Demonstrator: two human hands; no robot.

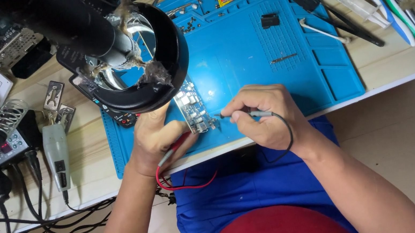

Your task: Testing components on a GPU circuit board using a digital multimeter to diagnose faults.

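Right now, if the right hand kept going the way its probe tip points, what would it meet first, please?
The right hand aims its black-lead probe leftwards; first in line is the small circuit board on the blue mat, apparently very close already, though depth is unclear.

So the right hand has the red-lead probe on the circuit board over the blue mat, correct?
Not quite: in the head view the right hand holds the black-lead probe toward the circuit board on the blue mat. The red-lead probe is in the left hand.
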